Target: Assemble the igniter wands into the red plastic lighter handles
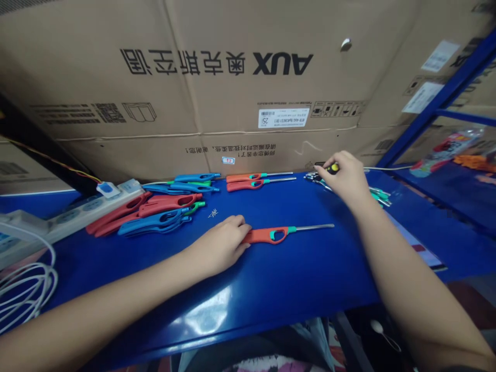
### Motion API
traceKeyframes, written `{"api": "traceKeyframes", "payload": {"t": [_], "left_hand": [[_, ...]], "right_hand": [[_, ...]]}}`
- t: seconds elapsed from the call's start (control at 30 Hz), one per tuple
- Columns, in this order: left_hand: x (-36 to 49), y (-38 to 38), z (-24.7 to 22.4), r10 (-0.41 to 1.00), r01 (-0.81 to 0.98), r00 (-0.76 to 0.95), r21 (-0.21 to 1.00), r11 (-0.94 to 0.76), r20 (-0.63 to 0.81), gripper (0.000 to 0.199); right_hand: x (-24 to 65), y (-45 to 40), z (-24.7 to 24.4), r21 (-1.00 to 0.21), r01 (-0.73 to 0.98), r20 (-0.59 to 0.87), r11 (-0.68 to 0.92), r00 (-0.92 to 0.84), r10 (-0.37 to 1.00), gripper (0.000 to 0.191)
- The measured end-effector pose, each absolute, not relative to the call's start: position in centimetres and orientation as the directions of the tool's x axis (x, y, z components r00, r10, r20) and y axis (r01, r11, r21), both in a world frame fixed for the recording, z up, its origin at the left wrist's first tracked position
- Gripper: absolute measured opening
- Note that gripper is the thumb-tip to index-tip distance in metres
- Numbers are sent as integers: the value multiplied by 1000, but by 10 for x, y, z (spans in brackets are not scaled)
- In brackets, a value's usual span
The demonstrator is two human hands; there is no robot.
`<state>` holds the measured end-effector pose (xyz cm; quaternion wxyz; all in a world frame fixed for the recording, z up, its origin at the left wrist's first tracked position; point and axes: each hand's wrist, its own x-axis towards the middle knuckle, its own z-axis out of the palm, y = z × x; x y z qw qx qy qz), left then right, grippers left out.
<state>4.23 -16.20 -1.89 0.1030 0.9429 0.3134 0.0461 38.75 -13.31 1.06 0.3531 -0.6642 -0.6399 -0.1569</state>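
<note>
My left hand (pixel 227 243) is closed on the handle end of a red gas lighter (pixel 261 236), which lies on the blue table with its metal tube pointing right. My right hand (pixel 346 178) is closed around a yellow-and-black screwdriver (pixel 332 168) at the back right; its shaft is hard to make out. Under and beside that hand lie metal lighter tubes with green parts (pixel 380 195), partly hidden by the wrist. Two more red lighters (pixel 244 184) with tubes lie side by side at the back. Small screws (pixel 213 213) sit in a little pile behind my left hand.
On the left are red handle shells (pixel 168 205) and blue handle shells (pixel 155 223), beside a white power strip (pixel 87 209) and a coiled white cable (pixel 29 289). A cardboard sheet (pixel 217 103) stands behind the table. A plastic bottle (pixel 445 150) lies at the right, past a blue frame bar.
</note>
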Motion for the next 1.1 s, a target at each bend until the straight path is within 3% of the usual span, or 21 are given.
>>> {"api": "traceKeyframes", "payload": {"t": [0.27, 0.47, 0.67, 0.8, 1.1], "left_hand": [[43, -97, -9, 593, 571, 801, 197, -797, 77, 18], [36, -44, 7, 666, 653, 731, 129, -746, 151, 24], [50, -14, 5, 696, 697, 696, 65, -714, 175, 22], [60, -5, -6, 727, 736, 665, 11, -676, 170, 35], [64, -1, -14, 769, 785, 614, -39, -618, 179, 35]], "right_hand": [[402, -122, -17, -173, 985, 312, 7, 48, 949, 9], [409, -121, -33, -123, 992, 75, -2, 11, 997, 25], [400, -123, -29, -73, 997, 26, -17, 19, 999, 27], [394, -125, -26, -46, 999, 18, -17, 18, 1000, 26], [391, -124, -29, -50, 999, 20, 15, -14, 1000, 26]]}}
